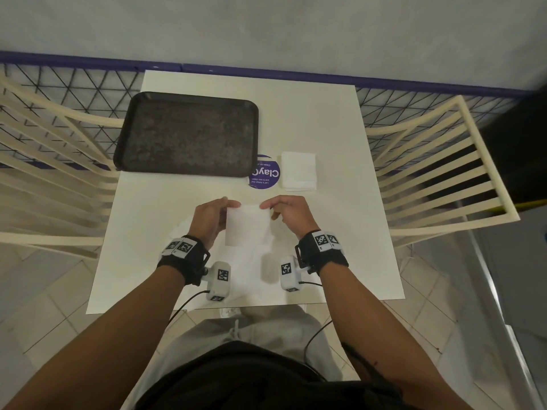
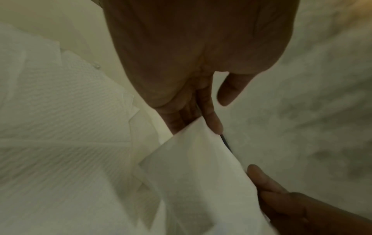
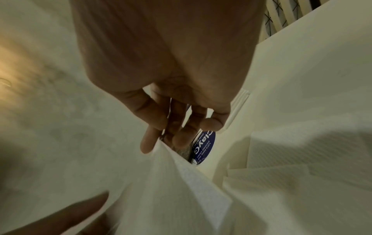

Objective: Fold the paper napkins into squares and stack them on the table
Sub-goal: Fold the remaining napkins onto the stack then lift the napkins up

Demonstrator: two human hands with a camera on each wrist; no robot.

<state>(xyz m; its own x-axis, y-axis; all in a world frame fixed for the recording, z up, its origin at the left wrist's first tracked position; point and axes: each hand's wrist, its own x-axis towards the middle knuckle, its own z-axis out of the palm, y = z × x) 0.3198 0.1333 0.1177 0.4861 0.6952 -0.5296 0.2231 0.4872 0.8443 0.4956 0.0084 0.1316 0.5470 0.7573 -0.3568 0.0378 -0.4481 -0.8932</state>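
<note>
- Held napkin [image 1: 248, 224]: raised just above the surface [image 1: 325, 128], near its front edge and between both hands; the left hand [image 1: 210, 218] pinches its top left corner, the right hand [image 1: 288, 213] pinches its top right corner, and the sheet hangs from the two grips.
- Risk, misaligned fold: the thin sheet is limp, so uneven tension between the two pinches could skew the edges and yield a crooked shape rather than a square.
- Risk, tearing or slipping: a hard pull could tear a corner; a slack pinch could drop the sheet onto the loose napkins [image 2: 60, 111] beneath.
- Risk, stack disturbance: a careless placement could shift the folded stack [image 1: 298, 171].
- Count: two hands; one held napkin; one folded stack, layers too fine to count; several loose napkins, number unclear; one dark tray [image 1: 186, 134]; one round sticker [image 1: 266, 174]; two chairs [image 1: 438, 173].
</note>
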